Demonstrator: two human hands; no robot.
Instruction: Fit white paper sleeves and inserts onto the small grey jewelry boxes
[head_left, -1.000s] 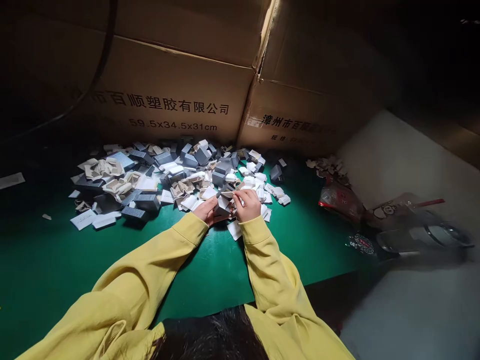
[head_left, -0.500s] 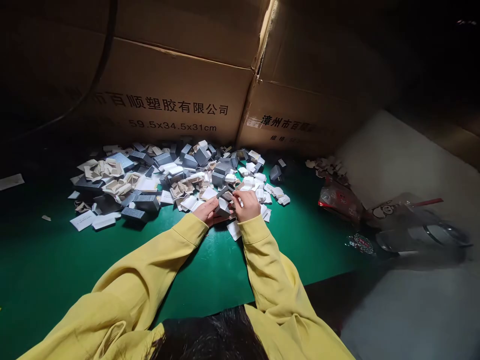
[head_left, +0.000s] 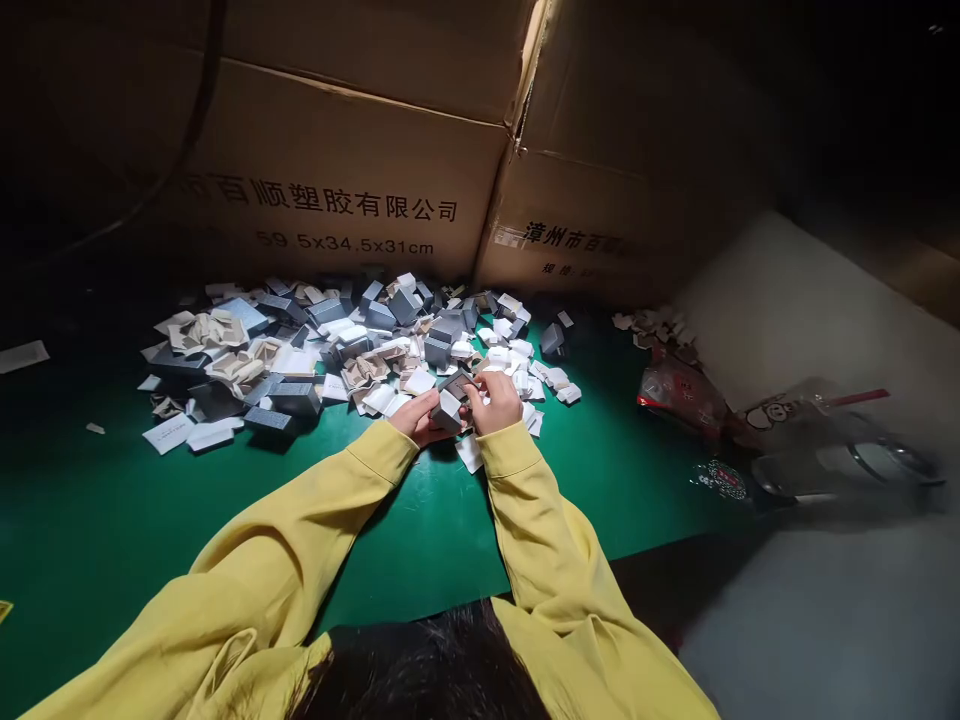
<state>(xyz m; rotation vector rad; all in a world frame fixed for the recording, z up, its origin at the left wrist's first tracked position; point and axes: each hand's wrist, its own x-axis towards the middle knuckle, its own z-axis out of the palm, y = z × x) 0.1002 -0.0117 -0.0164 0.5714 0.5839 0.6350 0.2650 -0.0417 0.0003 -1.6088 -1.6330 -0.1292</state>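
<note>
A small dark grey box (head_left: 449, 410) with a pale end is held between my two hands at the near edge of a heap. My left hand (head_left: 417, 416) grips it from the left, with the fingers partly hidden beneath. On the other side, my right hand (head_left: 496, 402) pinches the box's upper right edge with bent fingers. White folded card pieces (head_left: 513, 352) lie just beyond my right hand. One white card piece (head_left: 470, 453) is on the green table below the box.
Dark boxes (head_left: 294, 397) and folded card inserts (head_left: 238, 366) spread leftward over the green table (head_left: 360, 560). Large cartons (head_left: 360, 160) wall off the back. Rightward are a red-and-clear plastic packet (head_left: 682, 395) and a clear cup-like container (head_left: 840, 470).
The box between my hands has turned, so its pale end and dark side show more plainly. My hands remain in nearly the same place; the view has shifted slightly.
</note>
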